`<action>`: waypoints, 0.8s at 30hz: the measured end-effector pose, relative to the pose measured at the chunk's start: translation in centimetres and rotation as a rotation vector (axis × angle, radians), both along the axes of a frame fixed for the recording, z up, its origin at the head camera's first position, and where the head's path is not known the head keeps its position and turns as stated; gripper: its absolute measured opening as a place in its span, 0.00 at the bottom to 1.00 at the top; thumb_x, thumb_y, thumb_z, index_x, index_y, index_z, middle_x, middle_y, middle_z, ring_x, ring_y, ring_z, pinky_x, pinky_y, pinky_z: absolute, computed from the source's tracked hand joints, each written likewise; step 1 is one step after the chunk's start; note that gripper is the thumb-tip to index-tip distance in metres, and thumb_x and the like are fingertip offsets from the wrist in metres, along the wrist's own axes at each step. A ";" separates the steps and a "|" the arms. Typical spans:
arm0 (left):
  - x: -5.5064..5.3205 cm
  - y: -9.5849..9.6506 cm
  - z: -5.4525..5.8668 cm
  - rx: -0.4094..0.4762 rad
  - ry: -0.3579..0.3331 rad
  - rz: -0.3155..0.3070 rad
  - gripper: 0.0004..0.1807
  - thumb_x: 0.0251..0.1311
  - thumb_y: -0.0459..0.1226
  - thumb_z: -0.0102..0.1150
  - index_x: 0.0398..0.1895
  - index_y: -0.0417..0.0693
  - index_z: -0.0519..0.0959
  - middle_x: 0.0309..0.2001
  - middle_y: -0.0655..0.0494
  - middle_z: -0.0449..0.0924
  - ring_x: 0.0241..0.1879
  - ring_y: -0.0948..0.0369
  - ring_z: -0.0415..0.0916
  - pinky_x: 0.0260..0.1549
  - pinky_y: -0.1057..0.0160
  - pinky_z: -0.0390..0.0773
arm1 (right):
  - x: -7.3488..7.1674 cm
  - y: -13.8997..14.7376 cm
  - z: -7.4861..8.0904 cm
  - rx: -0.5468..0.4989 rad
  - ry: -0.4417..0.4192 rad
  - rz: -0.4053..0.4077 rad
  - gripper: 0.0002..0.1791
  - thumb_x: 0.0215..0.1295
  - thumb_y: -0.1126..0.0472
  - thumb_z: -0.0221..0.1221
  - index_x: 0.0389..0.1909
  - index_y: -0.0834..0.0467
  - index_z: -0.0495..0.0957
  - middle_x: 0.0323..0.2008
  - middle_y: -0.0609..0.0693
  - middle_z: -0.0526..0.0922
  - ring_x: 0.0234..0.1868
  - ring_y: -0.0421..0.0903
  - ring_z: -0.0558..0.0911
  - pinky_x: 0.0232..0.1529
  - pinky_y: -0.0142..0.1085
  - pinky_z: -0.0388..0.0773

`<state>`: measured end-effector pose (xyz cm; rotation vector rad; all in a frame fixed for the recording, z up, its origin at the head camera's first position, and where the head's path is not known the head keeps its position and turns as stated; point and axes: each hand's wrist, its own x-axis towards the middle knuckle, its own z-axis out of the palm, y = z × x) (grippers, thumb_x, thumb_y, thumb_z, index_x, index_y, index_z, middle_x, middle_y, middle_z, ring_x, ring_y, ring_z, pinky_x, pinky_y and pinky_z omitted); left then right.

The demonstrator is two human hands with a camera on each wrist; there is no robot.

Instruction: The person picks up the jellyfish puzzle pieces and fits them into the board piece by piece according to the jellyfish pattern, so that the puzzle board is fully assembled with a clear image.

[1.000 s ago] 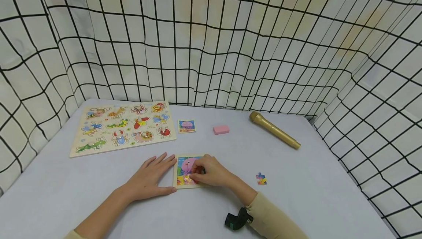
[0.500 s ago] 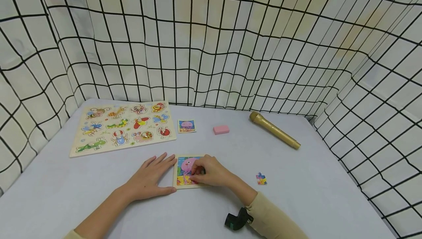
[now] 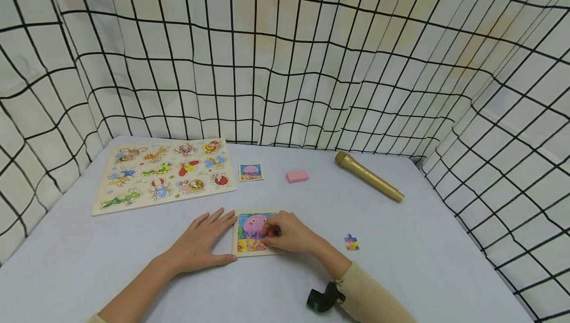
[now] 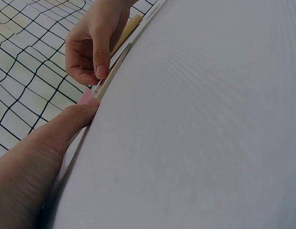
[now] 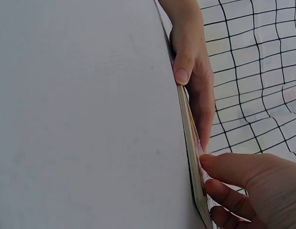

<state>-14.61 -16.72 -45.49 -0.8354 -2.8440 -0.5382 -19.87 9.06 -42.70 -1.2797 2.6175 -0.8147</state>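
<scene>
A small square jigsaw puzzle (image 3: 247, 234) in a pale wooden frame lies on the white table, its picture a pink jellyfish over a yellow seabed. My left hand (image 3: 202, 244) lies spread at its left side, with fingertips and thumb touching the frame edge. Over the puzzle's right part is my right hand (image 3: 289, 234), fingers curled, thumb and fingertips pinching a jigsaw piece (image 4: 96, 88) at the lower middle of the picture. That hand hides the right side of the puzzle. One loose jigsaw piece (image 3: 352, 242) lies farther right on the table.
Behind the puzzle are a small jellyfish picture card (image 3: 251, 172) and a pink block (image 3: 297, 176). A wooden insect puzzle board (image 3: 166, 174) lies back left, a gold microphone (image 3: 369, 176) back right. Black netting over white cloth encloses the table (image 3: 427, 263).
The piece under my right fingertips, tilted with a pale edge showing earlier, now lies flatter in the picture. My right hand has shifted slightly right; my left hand stays on the frame.
</scene>
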 end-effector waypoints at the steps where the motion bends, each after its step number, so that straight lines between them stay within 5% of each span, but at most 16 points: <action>1: 0.0 0.0 0.0 -0.001 0.001 0.000 0.51 0.47 0.71 0.47 0.68 0.47 0.59 0.68 0.54 0.56 0.68 0.51 0.47 0.63 0.47 0.45 | 0.0 0.2 0.0 0.000 0.001 -0.003 0.04 0.55 0.58 0.64 0.27 0.50 0.77 0.22 0.36 0.73 0.27 0.34 0.69 0.29 0.24 0.67; 24: 0.1 0.1 0.2 0.012 -0.018 0.008 0.51 0.47 0.70 0.48 0.67 0.46 0.60 0.68 0.53 0.57 0.68 0.51 0.47 0.63 0.48 0.44 | -0.7 7.3 1.3 -0.034 -0.019 -0.199 0.05 0.57 0.60 0.62 0.35 0.54 0.78 0.33 0.40 0.79 0.39 0.42 0.74 0.44 0.41 0.72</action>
